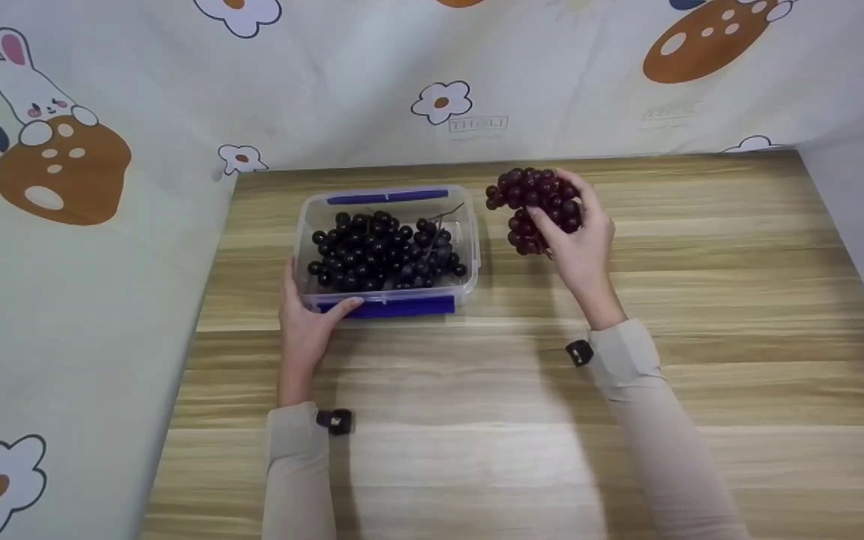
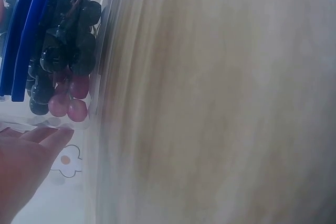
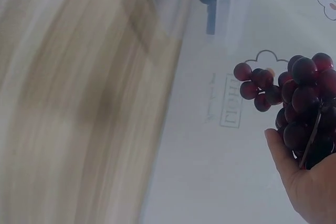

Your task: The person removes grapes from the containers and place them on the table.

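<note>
A clear plastic container (image 1: 475, 247) with blue latches stands at the back left of the table. Inside lies a heap of dark grapes (image 1: 361, 251), a thin brown stem sticking up at its right. Through the container wall, the left wrist view shows a few reddish grapes (image 2: 77, 109) beside the dark ones. My left hand (image 1: 303, 326) grips the container's front left corner, thumb on the front edge and fingers along the left side. To the right of the container, my right hand (image 1: 582, 240) holds a bunch of dark red grapes (image 1: 529, 187) between thumb and fingers, raised over the table.
The wood-grain table (image 1: 739, 300) extends to the right and front of the container. Behind and at the left hangs a pale sheet (image 1: 342, 90) printed with flowers, a rabbit and strawberries. Each sleeve cuff carries a small black device (image 1: 579, 352).
</note>
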The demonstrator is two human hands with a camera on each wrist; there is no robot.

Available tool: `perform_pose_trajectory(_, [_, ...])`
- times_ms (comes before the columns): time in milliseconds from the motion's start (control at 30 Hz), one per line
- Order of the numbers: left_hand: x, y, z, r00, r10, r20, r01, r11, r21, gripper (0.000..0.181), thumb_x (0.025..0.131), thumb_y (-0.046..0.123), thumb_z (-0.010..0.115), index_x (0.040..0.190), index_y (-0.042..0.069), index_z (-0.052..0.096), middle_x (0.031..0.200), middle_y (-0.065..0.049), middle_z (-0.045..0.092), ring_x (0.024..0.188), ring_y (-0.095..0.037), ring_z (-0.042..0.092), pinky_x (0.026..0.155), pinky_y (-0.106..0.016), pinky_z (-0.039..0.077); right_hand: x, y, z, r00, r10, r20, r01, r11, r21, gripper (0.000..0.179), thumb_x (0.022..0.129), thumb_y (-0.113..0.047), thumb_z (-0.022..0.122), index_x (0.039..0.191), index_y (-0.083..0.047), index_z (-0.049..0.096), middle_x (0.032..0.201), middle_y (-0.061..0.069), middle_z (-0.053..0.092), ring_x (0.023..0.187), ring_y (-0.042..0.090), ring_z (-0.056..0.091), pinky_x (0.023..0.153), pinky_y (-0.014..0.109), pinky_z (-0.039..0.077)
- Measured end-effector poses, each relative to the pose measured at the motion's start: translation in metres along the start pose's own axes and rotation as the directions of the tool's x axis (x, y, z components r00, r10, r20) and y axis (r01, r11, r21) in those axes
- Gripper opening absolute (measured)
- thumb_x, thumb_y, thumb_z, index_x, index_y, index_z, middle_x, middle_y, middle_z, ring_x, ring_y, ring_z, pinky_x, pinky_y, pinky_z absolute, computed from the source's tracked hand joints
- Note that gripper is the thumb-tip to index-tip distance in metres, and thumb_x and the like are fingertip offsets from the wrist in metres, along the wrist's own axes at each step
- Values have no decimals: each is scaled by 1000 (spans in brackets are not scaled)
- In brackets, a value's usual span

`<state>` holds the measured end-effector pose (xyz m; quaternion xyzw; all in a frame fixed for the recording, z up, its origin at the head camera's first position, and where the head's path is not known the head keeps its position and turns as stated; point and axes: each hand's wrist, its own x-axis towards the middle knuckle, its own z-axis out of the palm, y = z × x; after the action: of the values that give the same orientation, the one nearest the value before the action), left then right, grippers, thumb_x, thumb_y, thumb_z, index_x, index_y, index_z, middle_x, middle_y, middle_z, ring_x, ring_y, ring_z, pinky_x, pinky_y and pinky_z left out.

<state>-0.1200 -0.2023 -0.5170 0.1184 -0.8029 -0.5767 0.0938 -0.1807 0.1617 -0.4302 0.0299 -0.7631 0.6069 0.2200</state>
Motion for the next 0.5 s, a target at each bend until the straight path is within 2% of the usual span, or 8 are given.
perform_pose_trajectory(200, [1,-1,0,1000,15,-6,-15,1000,0,121,77,17,97,168,3,18,174,-17,23,161,-31,20,133,-39,15,-5,16,-4,998,56,15,-55,998,-30,54,89,0,82,139,-1,63,143,19,64,133,38,61,111,50,53])
perform_pose_trajectory(500, [0,0,1,1000,3,-2,-3,1000,-7,122,77,18,97,169,5,18,173,-18,22,161,-31,20,133,-40,16,-11,40,-7,987,153,48,-151,988,-41,57,89,2,80,141,4,59,146,23,61,138,40,56,119,48,46])
